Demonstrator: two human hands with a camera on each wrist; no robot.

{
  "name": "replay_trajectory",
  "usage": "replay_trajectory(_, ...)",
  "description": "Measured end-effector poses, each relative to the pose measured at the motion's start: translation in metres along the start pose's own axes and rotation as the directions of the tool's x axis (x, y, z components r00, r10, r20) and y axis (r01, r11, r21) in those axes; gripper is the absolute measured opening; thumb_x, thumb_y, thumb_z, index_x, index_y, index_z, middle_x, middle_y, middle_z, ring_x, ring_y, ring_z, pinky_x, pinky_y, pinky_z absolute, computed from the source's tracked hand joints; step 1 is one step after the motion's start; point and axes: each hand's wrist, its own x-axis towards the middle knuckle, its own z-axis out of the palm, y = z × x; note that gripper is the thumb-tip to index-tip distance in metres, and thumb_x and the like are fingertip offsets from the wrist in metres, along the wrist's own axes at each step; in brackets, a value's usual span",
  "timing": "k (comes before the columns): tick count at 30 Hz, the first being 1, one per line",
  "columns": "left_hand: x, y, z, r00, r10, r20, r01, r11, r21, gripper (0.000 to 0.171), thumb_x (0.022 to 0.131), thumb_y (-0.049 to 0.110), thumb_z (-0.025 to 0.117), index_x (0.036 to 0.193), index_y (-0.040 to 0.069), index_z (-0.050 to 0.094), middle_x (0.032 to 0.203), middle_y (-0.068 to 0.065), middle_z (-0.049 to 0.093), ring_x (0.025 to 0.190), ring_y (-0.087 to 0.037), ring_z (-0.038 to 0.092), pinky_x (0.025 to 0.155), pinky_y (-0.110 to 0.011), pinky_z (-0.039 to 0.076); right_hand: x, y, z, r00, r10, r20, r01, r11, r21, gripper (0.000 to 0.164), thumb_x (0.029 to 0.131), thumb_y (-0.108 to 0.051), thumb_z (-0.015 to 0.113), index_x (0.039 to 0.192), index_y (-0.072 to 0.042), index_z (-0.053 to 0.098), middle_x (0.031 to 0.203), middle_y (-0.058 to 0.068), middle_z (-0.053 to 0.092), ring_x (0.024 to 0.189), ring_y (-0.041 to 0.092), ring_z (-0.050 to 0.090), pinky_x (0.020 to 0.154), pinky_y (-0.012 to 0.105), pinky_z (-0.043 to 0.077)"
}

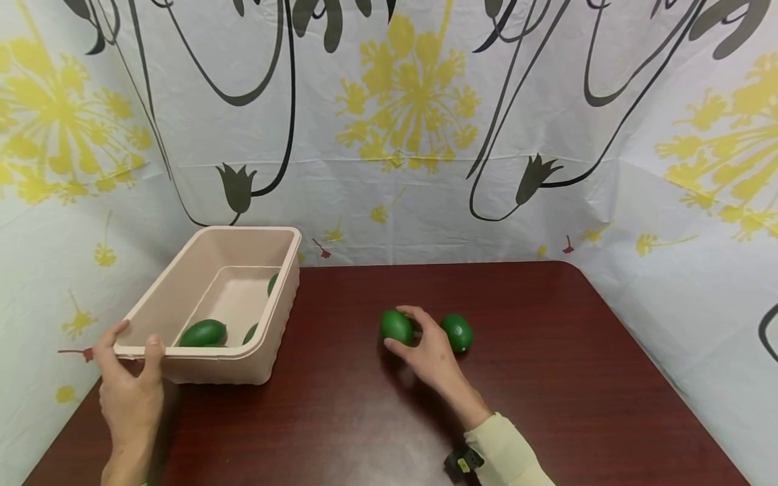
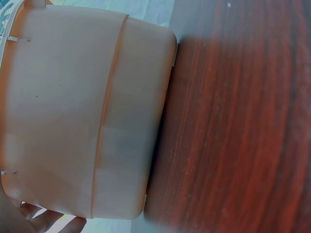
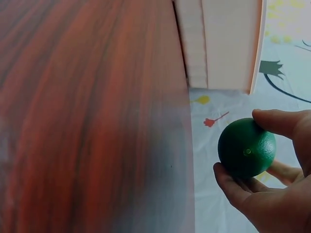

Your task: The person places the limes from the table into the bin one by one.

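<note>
My left hand [image 1: 130, 398] grips the near left corner of a beige plastic bin [image 1: 213, 352], thumb at the near rim and fingers at the left side. In the left wrist view the bin's outer wall [image 2: 63, 111] fills the left half, with fingertips [image 2: 73, 226] at the lower left. A green lime [image 1: 394, 327] is pinched between the thumb and fingers of my right hand [image 1: 434, 358]; in the right wrist view the lime [image 3: 243, 150] shows its round end. Just right of that hand, a second lime [image 1: 457, 333] lies on the table.
Inside the bin are several limes: one whole lime [image 1: 203, 333] near the front, others partly hidden by the right wall. The dark red-brown table [image 1: 340, 418] ends at a patterned white sheet [image 1: 389, 216] behind and at both sides.
</note>
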Motion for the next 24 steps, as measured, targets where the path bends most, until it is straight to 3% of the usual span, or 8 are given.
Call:
replay_trajectory(14,0.001,-0.001,0.0,1.0,-0.001,0.011,0.001,1.0,0.007,0.063,0.098,0.043,0.058,0.157,0.04,0.037,0.154,-0.025,0.052,0.116,-0.055,0.053,0.084,-0.053,0.03,-0.001,-0.009,0.005,1.0,-0.019,-0.002,0.02,0.998,0.056,0.063,0.088,-0.023,0.084,0.145,-0.02,0.058,0.143,0.007,0.063,0.108,0.028,0.071,0.088,0.041,0.058)
replay_trajectory(24,0.0,0.001,0.0,1.0,-0.014,0.014,0.014,1.0,0.006,0.063,0.098,0.043,0.058,0.157,0.041,0.036,0.153,-0.029,0.051,0.122,-0.058,0.052,0.088,-0.058,0.027,-0.004,-0.016,0.01,0.999,-0.039,0.011,0.038,0.998,0.057,0.063,0.088,-0.024,0.084,0.145,-0.02,0.058,0.143,0.007,0.064,0.109,0.027,0.07,0.092,0.05,0.057)
